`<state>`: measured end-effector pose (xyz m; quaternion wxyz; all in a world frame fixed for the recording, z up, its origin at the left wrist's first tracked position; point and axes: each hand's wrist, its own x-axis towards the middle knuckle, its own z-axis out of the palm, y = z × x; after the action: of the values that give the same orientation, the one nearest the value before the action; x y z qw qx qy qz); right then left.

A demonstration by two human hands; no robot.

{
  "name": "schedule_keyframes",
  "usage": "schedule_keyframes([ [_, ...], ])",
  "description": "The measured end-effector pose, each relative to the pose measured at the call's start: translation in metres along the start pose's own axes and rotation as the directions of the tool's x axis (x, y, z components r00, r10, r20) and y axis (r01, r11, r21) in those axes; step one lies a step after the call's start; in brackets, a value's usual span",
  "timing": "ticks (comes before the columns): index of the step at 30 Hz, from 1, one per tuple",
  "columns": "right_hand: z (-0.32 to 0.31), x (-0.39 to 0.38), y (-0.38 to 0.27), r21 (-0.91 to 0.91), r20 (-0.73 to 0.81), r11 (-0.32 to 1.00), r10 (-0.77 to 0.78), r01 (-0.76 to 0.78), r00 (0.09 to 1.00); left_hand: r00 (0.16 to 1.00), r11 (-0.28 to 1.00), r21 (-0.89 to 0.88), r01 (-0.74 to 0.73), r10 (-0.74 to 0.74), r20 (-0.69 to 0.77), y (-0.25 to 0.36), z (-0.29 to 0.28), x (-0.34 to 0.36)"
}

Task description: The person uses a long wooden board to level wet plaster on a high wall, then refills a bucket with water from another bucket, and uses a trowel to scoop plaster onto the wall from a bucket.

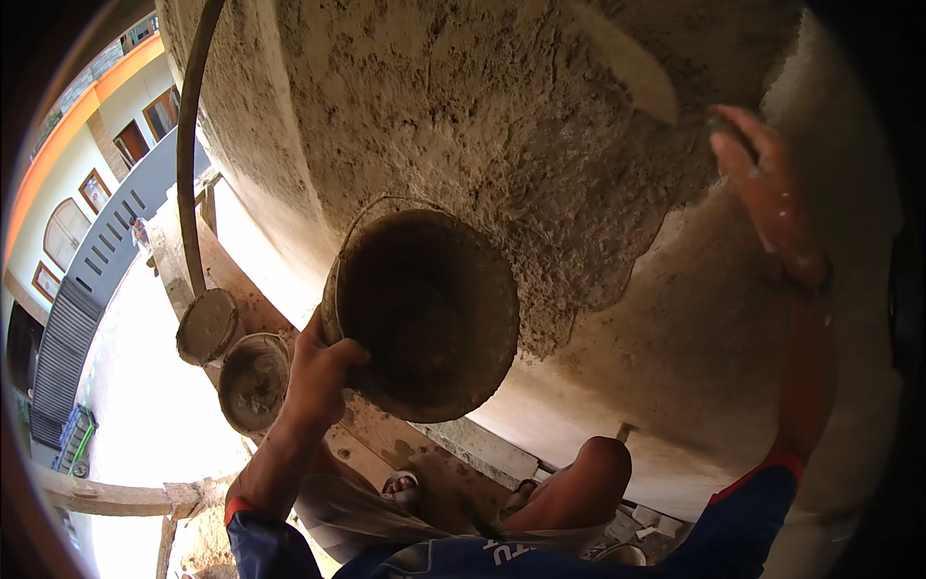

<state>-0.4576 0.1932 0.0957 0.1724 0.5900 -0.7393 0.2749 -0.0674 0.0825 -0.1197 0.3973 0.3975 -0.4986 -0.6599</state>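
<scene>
My left hand grips the near left rim of a mortar-caked bucket, thumb over the edge. The bucket is tipped so its mouth faces me; its inside is dark, and I cannot make out how much it holds. A thin wire handle arches along its far side. Raised at the right, my right hand is closed beside the wall, slightly blurred. A pale, leaf-shaped trowel blade extends up and left from near its fingers; the trowel's handle is mostly hidden. Rough wet mortar covers the wall ahead.
Smoother wall curves down at the right. Two more buckets, one filled with mortar and one partly filled, stand left on wooden planks. A curved pole rises beside them. A wooden rail runs lower left, above bright ground.
</scene>
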Motion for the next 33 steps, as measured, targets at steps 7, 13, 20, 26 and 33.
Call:
schedule_keyframes([
  [7,0.000,-0.032,-0.029,-0.036,0.290,0.938,-0.321,0.346,0.902,0.997,1.000,-0.016,0.017,-0.016,0.070,-0.010,0.009,-0.001],
  [13,0.113,-0.095,-0.066,-0.144,0.496,0.781,-0.474,0.607,0.728,0.991,0.985,0.169,-0.037,0.014,0.135,0.001,0.023,-0.003],
  [20,0.188,-0.105,-0.090,-0.154,0.491,0.619,-0.628,0.770,0.603,0.991,0.963,0.241,-0.119,0.102,0.081,0.019,0.022,-0.010],
  [26,0.222,-0.122,-0.088,0.244,0.742,0.890,-0.427,0.385,0.517,0.980,0.949,0.243,-0.199,0.190,0.062,0.018,0.010,-0.006],
  [33,0.230,-0.117,-0.125,0.431,0.577,0.867,-0.477,0.249,0.663,0.977,0.960,0.197,-0.200,0.210,-0.029,0.022,-0.024,-0.002],
])
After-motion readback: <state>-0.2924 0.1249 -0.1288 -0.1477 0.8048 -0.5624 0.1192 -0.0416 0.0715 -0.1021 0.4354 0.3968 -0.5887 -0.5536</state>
